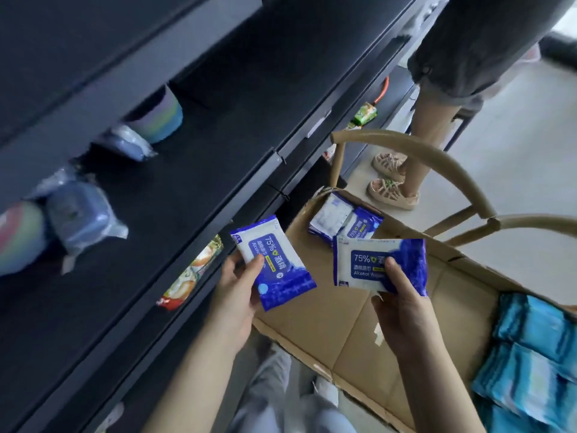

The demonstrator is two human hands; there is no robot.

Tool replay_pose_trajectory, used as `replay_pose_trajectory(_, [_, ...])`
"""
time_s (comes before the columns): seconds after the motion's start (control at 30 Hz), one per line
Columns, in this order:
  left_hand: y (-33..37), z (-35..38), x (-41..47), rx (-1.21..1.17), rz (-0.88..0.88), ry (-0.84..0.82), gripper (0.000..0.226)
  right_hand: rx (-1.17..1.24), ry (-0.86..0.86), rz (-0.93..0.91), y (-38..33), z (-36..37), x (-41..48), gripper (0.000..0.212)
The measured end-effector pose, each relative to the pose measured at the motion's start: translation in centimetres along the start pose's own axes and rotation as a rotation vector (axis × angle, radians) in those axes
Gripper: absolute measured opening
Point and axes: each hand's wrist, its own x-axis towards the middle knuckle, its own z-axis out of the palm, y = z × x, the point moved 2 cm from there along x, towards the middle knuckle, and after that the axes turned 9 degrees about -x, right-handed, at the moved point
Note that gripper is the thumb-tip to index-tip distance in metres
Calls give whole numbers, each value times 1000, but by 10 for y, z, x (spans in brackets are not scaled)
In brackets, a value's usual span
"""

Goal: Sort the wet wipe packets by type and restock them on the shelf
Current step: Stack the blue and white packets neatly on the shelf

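- Now both hands are occupied: the left hand pinches the first packet near its lower edge, thumb on the printed face and fingers behind.
- The right hand pinches the second packet, thumb pressed on the label. It sits at 3 o'clock from the first, and the two are apart, not touching.
- Both carry the same blue-and-white alcohol print, and both faces are turned up toward the wearer, probably so the labels can be read and matched before shelving.
- They are held above the box, whose bare floor shows beneath them.
- More blue packets lie in its corner at 12 o'clock.
- Teal packets are stacked at 4 o'clock, so the types look already kept apart inside the box.
- The shelf runs from 8 to 12 o'clock, with wrapped bundles toward 9 o'clock.
- The first packet is just beside the shelf's front edge, so it would likely go in first.
- The box seems to rest on a chair, which keeps the stock within reach of the shelf.
- A bystander's feet stand at 1 o'clock, well apart from the work.
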Motion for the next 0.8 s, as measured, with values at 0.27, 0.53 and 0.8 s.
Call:
replay_pose_trajectory(0.27, [83, -84, -155, -308, 323, 80, 12, -188, -364, -50, -59, 65, -137, 22])
replay_pose_trajectory(0.53, [161, -225, -297, -454, 725, 261, 22, -324, -811, -92, -15, 197, -285, 26])
replay_pose_trajectory(0.8, [183, -402, -404, -467, 826, 630, 11, -359, -1054, -31, 114, 292, -419, 20])
